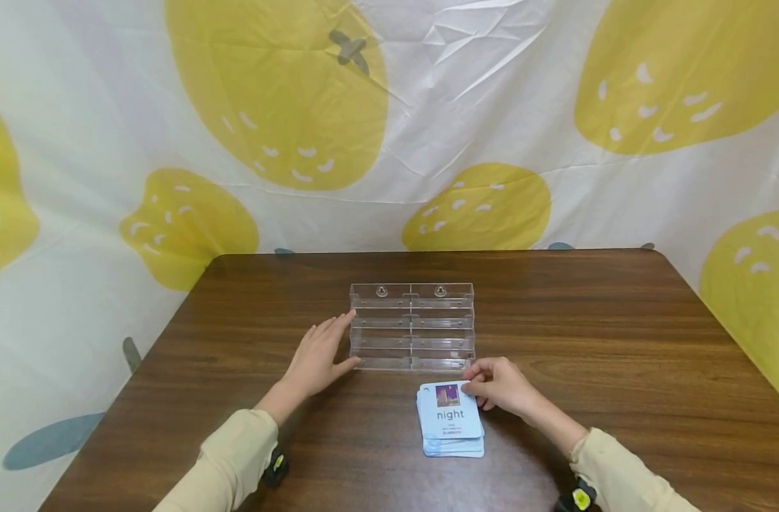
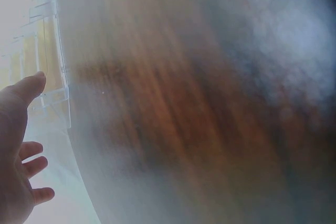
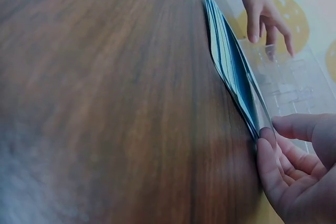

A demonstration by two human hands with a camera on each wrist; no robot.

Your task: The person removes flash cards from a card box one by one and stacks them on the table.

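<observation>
A clear plastic rack (image 1: 411, 343) with stepped rows in two columns stands mid-table. Along its left side my left hand (image 1: 319, 353) rests with fingers extended, fingertips and thumb right at the rack's edge. In front of the rack lies a stack of light blue flashcards (image 1: 453, 448). My right hand (image 1: 501, 387) pinches the top card (image 1: 449, 419) by its upper right corner, between thumb and fingers. That card reads "night" under a small picture. The right wrist view shows the pinched card (image 3: 262, 111) lifted at one end above the stack (image 3: 223, 59).
The brown wooden table (image 1: 267, 462) reaches back to a white cloth (image 1: 312, 220) printed with yellow fruit. Black wrist cameras sit on both sleeves, the left one (image 1: 276, 467) close above the table.
</observation>
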